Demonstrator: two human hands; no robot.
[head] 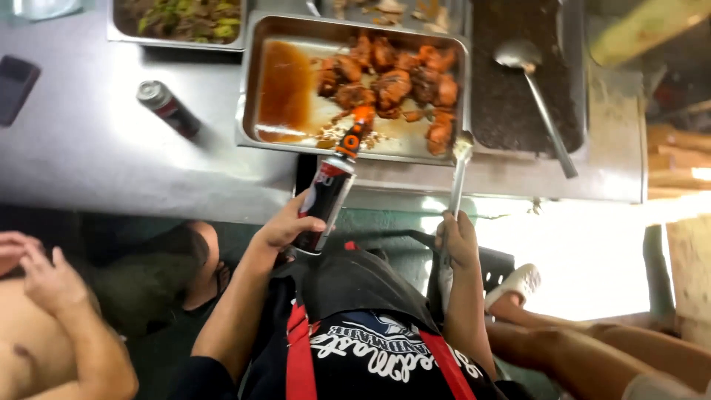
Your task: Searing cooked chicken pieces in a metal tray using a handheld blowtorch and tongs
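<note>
Steel tray (255,89) at twelve o'clock holds glazed chicken pieces (392,81); left hand (285,226) is wrapped tight around the torch canister (326,200), right hand (458,241) closed on tongs (459,170), so best keep the nozzle (355,133) low and sweeping, I judge.

You've got a spare gas canister (168,109) lying on the steel counter (89,155), a ladle (535,96) in the dark tray (518,81), a phone (15,87) at far left.
</note>
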